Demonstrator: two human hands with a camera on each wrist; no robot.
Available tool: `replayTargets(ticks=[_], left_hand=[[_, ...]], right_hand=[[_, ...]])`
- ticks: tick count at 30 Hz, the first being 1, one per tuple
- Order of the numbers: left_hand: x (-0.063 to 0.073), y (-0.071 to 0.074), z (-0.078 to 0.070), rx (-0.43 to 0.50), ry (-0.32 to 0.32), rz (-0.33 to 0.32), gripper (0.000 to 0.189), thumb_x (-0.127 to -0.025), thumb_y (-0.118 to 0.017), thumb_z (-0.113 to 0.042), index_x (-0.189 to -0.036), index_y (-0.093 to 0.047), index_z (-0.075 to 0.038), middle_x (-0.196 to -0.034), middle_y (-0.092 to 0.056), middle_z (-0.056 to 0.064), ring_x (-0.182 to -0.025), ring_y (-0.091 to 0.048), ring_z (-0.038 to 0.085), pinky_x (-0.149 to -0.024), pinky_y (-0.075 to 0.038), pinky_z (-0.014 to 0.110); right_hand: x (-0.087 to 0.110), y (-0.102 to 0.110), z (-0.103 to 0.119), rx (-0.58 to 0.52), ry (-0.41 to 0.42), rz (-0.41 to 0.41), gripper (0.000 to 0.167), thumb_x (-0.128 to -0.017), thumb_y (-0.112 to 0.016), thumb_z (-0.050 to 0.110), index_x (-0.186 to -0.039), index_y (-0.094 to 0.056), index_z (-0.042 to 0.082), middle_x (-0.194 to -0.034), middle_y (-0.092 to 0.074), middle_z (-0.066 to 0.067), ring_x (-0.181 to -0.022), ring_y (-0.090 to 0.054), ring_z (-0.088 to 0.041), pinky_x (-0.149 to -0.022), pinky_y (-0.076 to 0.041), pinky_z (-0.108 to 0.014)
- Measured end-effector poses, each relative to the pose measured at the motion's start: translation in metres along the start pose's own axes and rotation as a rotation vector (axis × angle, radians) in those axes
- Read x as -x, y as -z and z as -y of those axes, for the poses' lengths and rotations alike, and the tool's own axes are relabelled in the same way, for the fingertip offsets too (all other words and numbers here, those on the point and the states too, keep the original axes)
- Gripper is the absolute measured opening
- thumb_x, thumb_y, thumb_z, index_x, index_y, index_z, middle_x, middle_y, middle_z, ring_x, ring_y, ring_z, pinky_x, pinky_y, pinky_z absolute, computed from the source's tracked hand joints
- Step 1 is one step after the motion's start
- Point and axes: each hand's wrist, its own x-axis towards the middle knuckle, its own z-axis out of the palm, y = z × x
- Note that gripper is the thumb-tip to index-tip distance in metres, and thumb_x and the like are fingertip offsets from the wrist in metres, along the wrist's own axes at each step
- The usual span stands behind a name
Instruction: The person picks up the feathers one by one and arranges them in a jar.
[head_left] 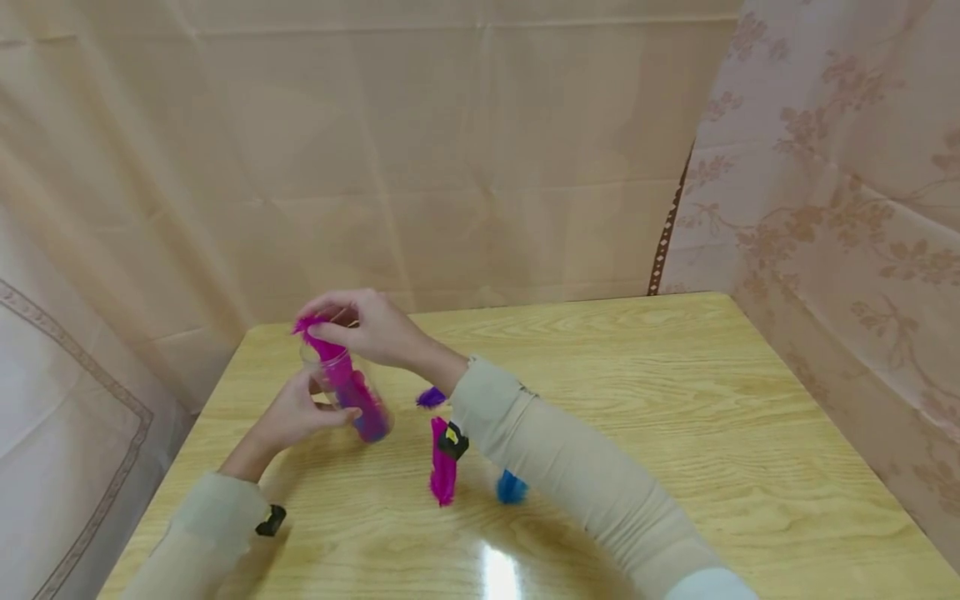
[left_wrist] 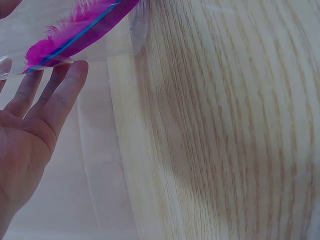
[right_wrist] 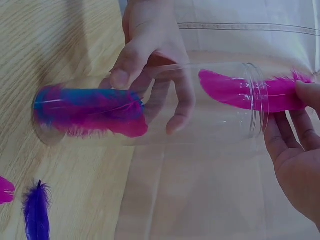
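Note:
A clear plastic jar [right_wrist: 220, 131] is tilted above the left part of the table, with pink, blue and purple feathers [right_wrist: 87, 107] bunched at its bottom end. My left hand [head_left: 292, 415] grips the jar around its side, thumb on the near face and fingers behind. At the jar's mouth, my right hand [head_left: 380, 330] pinches a bright pink feather [right_wrist: 285, 96] by its fluffy end. The feather's rounded end lies inside the jar. In the left wrist view, a pink feather with a blue shaft [left_wrist: 85, 34] shows through the plastic above the left fingers.
On the wooden table [head_left: 637, 375] lie a purple feather [head_left: 431, 397], a pink feather [head_left: 443, 479] and a blue feather [head_left: 512, 488], partly under my right forearm. Beige cloth [head_left: 450, 150] hangs behind the table, and patterned cloth [head_left: 840, 208] hangs at the right.

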Motion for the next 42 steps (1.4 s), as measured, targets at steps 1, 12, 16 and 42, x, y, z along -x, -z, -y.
replayTargets(ticks=[1,12,16,42], left_hand=[[-0.0003,-0.0004,-0.0002,0.003,-0.003,0.002,0.061,-0.081,-0.085,-0.002,-0.133,-0.051,0.000,-0.118,-0.063,0.018,-0.101,-0.064,0.026,-0.077,-0.061,0.037],[0.0012,-0.0027,-0.0009,0.039,-0.003,0.021,0.060,-0.082,-0.083,0.000,-0.132,-0.050,-0.001,-0.111,-0.065,0.018,-0.099,-0.067,0.023,-0.077,-0.061,0.038],[0.0014,-0.0031,-0.0008,0.052,-0.013,0.030,0.064,-0.082,-0.083,0.001,-0.135,-0.048,0.000,-0.113,-0.066,0.014,-0.099,-0.067,0.021,-0.076,-0.062,0.038],[0.0033,-0.0027,-0.0016,0.024,-0.009,0.023,0.070,-0.081,-0.083,0.002,-0.140,-0.047,-0.006,-0.127,-0.060,0.013,-0.104,-0.064,0.027,-0.078,-0.061,0.037]], right_hand=[[0.0002,0.0002,-0.0002,-0.001,-0.004,-0.001,0.018,-0.100,-0.065,0.010,-0.116,-0.073,0.007,-0.104,-0.074,0.004,-0.090,-0.067,-0.003,-0.083,-0.055,-0.019],[0.0053,-0.0010,0.0003,-0.009,-0.011,0.010,0.015,-0.099,-0.067,0.008,-0.112,-0.074,0.006,-0.102,-0.075,0.003,-0.088,-0.068,-0.002,-0.081,-0.056,-0.020],[0.0062,-0.0021,0.0010,0.059,0.004,0.016,0.014,-0.098,-0.067,0.009,-0.111,-0.074,0.007,-0.099,-0.074,0.005,-0.085,-0.067,0.001,-0.080,-0.055,-0.018],[0.0098,-0.0074,0.0049,0.194,0.009,0.091,0.046,-0.095,-0.066,-0.001,-0.139,-0.053,0.003,-0.140,-0.058,-0.009,-0.120,-0.062,-0.019,-0.094,-0.047,-0.013]])
